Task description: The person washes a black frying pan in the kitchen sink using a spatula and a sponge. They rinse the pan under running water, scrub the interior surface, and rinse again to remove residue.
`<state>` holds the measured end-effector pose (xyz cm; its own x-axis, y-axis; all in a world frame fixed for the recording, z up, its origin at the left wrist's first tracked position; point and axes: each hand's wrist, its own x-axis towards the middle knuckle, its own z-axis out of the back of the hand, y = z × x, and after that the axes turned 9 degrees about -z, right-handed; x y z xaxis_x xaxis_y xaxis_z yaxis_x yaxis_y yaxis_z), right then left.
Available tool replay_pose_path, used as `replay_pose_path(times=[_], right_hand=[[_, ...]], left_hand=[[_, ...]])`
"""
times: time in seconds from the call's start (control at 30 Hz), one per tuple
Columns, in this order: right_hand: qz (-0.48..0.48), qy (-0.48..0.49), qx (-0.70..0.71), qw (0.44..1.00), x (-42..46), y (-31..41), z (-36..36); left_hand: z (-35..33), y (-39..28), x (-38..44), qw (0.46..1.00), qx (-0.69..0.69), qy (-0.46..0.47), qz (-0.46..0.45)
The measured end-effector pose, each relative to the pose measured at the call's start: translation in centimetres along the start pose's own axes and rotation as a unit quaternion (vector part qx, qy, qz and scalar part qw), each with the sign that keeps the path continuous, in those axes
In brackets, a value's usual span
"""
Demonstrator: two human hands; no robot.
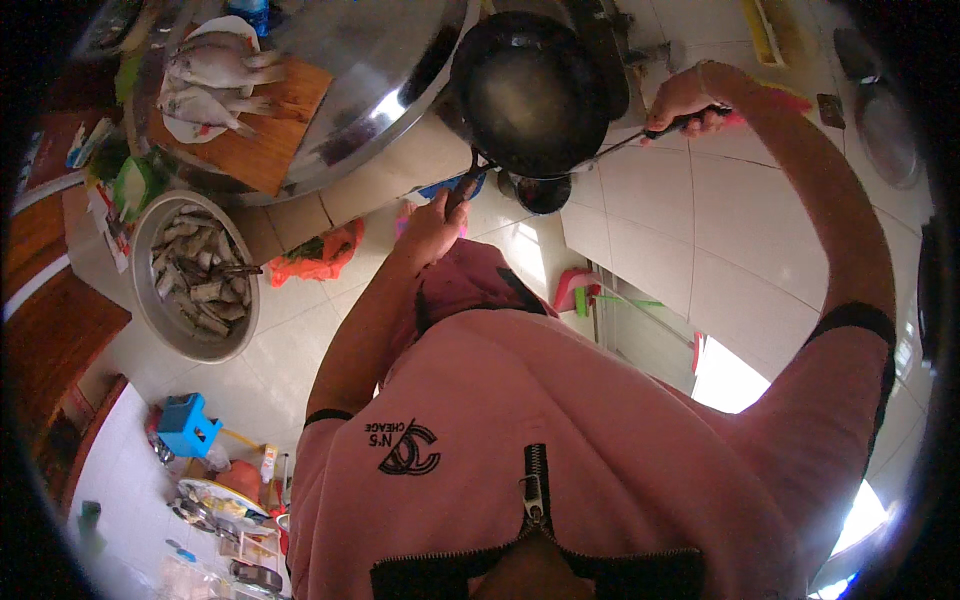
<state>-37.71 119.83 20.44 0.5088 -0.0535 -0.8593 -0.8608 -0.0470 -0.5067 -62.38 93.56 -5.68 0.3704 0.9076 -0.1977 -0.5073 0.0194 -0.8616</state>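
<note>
A black wok (529, 97) with a pale patch in its bowl is before me at top centre. My left hand (433, 229) grips the wok's handle (463, 189). In my right hand (694, 101) is the black handle of a long cooking utensil (626, 142). Its metal shaft runs down-left to the wok's near rim; I cannot make out its head. To the left, a metal basin (251, 330) holds several cut fish pieces (202, 292). Whole fish (217, 67) lie on a white plate (176, 129) on a wooden cutting board (292, 120).
The board rests across a large round metal vessel (367, 52). Under the wok stands a dark bucket (547, 196). An orange plastic bag (319, 255) lies on the tiled floor, with a blue stool (187, 426) farther back. White tiled surfaces (645, 202) extend at right.
</note>
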Motion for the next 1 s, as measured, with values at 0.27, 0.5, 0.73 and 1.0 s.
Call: replay_pose_path(times=[0.27,0.5,0.73,1.0], right_hand=[[0.059,-0.062,0.005,0.996,2.8,0.2,-1.0],[0.131,-0.277,-0.388,0.869,6.5,-6.5,4.5],[0.111,-0.413,-0.399,0.811,8.9,-3.7,5.8],[0.282,-0.37,-0.289,0.837,15.6,-1.9,7.3]], left_hand=[[-0.2,0.4,-0.2,0.999,0.005,-0.028,-0.029],[-0.2,0.3,-0.3,0.999,-0.023,-0.019,0.013],[1.0,-0.5,-0.3,0.997,-0.015,0.001,0.081],[1.5,-2.1,-0.2,0.993,-0.027,0.01,0.113]])
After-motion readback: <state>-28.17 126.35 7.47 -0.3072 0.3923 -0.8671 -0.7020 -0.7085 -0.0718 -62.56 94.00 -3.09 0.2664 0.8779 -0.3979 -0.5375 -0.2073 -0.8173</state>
